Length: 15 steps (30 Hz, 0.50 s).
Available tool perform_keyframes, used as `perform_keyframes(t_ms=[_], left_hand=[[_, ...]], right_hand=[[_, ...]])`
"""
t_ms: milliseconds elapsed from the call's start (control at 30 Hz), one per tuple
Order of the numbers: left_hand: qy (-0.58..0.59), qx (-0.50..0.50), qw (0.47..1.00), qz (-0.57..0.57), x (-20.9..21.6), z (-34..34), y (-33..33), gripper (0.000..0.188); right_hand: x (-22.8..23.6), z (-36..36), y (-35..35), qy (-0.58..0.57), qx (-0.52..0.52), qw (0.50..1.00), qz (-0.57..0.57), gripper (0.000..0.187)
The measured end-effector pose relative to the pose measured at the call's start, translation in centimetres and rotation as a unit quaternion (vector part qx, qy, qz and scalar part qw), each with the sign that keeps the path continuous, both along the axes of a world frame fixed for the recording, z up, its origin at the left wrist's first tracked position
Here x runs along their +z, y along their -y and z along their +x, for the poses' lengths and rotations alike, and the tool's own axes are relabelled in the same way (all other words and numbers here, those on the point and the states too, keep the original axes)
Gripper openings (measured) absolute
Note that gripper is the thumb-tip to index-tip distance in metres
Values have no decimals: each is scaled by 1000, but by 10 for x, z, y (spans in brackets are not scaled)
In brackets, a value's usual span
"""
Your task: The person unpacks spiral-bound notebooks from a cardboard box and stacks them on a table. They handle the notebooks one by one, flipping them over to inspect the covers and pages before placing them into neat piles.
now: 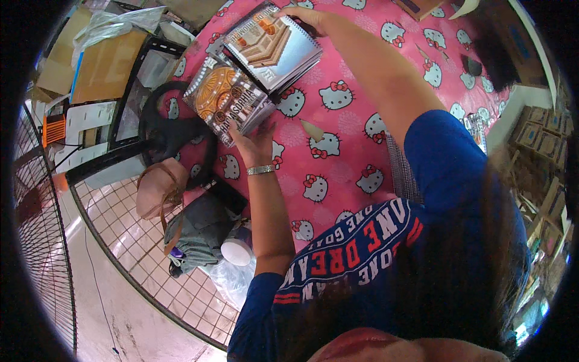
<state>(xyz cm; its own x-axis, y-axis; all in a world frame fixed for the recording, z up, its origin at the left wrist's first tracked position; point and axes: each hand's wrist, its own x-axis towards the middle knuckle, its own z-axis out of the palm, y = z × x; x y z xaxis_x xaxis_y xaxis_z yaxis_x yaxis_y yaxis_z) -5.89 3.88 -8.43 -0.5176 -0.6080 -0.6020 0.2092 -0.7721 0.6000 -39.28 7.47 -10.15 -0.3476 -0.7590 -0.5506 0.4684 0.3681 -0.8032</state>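
Two stacks of spiral-bound notebooks lie side by side on a pink tablecloth printed with white cartoon cats. The left notebook stack has an orange and brown patterned cover. On the right notebook stack, the cover shows a tan building against pale blue. My left hand, a metal-banded watch at its wrist, is closed on the near edge of the left stack, thumb on the cover. Stretched to the far side, my right hand grips the upper right corner of the right stack; its underside fingers are hidden.
A black curved object sits left of the notebooks. Below it are a pink bag, a grey cloth bag and a white-lidded container. Cardboard leans at the far left; stacked boxes stand right. A wire fan guard is leftmost.
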Motion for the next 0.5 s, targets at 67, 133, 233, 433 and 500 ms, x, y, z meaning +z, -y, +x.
perform_keyframes(t_ms=[67, 133, 233, 433, 500], left_hand=[[-10, -25, 1000, -16, -5, -1, 1, 64], [-5, -19, 1000, -21, -9, 3, 3, 64], [4, -22, 1000, -12, -11, 6, 5, 66], [15, -28, 999, -35, -16, 7, 7, 71], [29, -20, 999, -41, -13, 4, 5, 73]], right_hand=[[-2, 0, -1, 14, 16, 1000, -10, 61], [4, 2, 1, 29, 38, 999, -25, 65], [7, 6, 9, 53, 32, 997, -44, 68], [3, 0, 14, 68, 67, 991, -94, 75], [1, 0, 14, 71, 60, 991, -94, 75]])
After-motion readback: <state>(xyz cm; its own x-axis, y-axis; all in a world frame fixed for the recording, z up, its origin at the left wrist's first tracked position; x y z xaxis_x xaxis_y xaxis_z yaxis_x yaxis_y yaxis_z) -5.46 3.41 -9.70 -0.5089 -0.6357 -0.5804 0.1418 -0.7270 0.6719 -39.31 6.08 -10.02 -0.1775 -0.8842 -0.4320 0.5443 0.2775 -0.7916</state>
